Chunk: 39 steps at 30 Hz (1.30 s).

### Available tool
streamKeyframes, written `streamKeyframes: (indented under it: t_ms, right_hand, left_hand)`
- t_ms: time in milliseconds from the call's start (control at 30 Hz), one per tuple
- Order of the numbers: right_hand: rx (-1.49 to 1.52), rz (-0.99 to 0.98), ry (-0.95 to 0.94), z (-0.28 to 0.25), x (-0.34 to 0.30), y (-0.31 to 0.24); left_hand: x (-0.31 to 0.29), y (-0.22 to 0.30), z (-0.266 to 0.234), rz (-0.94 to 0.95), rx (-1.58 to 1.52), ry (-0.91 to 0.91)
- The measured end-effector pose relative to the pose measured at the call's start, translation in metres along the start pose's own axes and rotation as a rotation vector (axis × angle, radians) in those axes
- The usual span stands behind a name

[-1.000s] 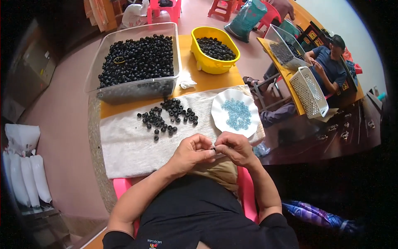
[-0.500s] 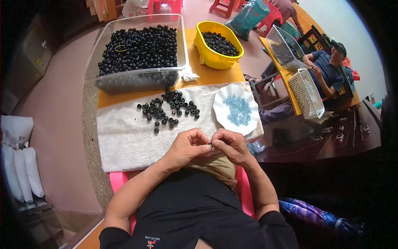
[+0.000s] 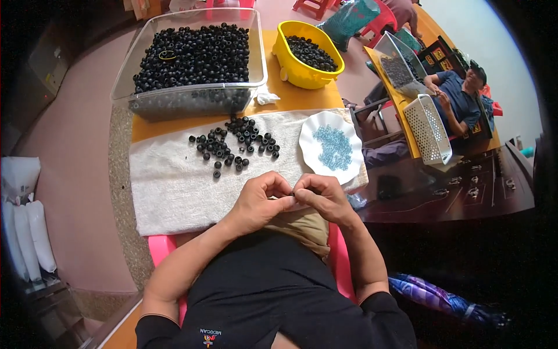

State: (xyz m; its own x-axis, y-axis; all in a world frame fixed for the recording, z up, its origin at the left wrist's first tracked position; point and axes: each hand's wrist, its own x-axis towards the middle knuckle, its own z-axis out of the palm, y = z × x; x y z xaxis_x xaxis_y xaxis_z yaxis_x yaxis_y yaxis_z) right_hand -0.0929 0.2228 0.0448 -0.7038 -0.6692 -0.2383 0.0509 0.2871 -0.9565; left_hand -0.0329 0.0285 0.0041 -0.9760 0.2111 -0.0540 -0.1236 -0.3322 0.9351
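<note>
My left hand (image 3: 263, 198) and my right hand (image 3: 323, 198) meet over the towel's near edge, thumbs and fingertips pinched together. Between them is a small black piece (image 3: 293, 195), mostly covered by the fingers. It looks like one of the loose round black beads (image 3: 221, 146) with holes, scattered on the pale towel (image 3: 168, 200) beyond my left hand. Just past my right hand, a white scalloped plate (image 3: 310, 161) holds many small clear bluish pieces (image 3: 334, 148); at this size I cannot make out their exact kind.
A large clear plastic bin (image 3: 192, 93) full of black beads stands at the table's far left, with a yellow tub (image 3: 302, 72) of them beside it. Crumpled white tissue (image 3: 267, 97) lies between. At right, another person (image 3: 462, 96) sits by a white perforated basket (image 3: 427, 131).
Both hands stay pinched together in nearly the same place, with small finger movements. The whole view has shifted slightly; the beads and plate look undisturbed.
</note>
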Motion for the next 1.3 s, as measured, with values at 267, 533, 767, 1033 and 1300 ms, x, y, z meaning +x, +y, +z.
streamKeyframes:
  t_ms: [267,533,767,1033,1300]
  right_hand:
    - [0.035,-0.048,0.108,0.010,0.003,0.016]
    - [0.239,0.028,0.160,0.021,0.002,0.011]
    - [-0.602,-0.637,0.247,0.025,0.004,0.003]
    - [-0.563,-0.652,0.208,0.018,0.032,-0.019]
    - [-1.004,-0.708,0.044,0.033,0.114,-0.025]
  left_hand:
    - [-0.002,-0.005,-0.004,0.015,-0.043,0.016]
    - [-0.006,0.002,-0.004,0.002,-0.147,0.014]
    - [-0.007,0.001,-0.009,-0.014,-0.326,0.083]
    - [-0.022,0.005,-0.016,-0.073,-0.314,0.153]
    - [-0.026,-0.001,-0.022,-0.098,-0.366,0.177]
